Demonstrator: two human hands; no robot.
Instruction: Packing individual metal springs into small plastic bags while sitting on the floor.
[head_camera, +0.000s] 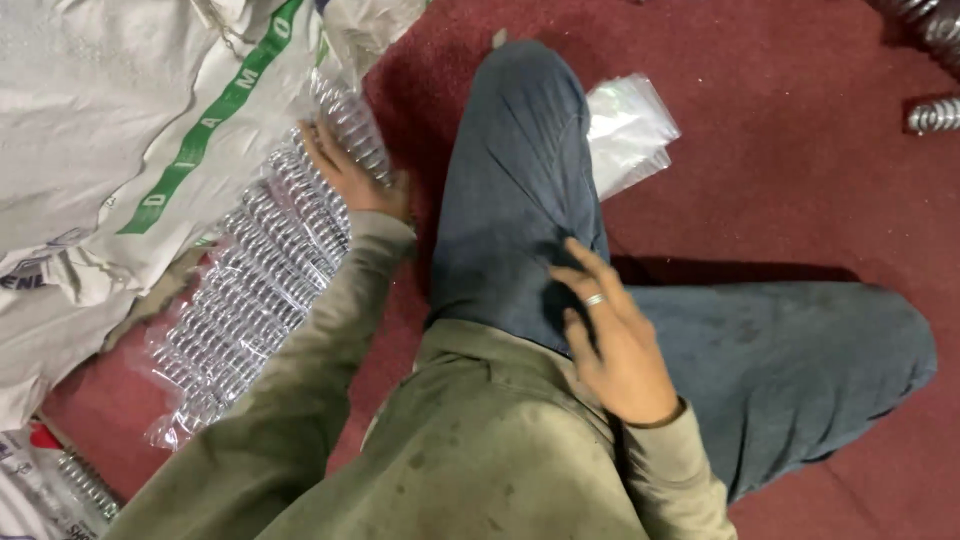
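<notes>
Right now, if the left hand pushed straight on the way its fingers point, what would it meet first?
The left hand already rests on the clear bag of metal springs; straight ahead likely lies the white woven sack.

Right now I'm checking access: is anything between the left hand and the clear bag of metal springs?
Nothing visible. The left hand already rests on the clear bag of metal springs, beside the white woven sack. The right hand lies on the trouser leg.
</notes>
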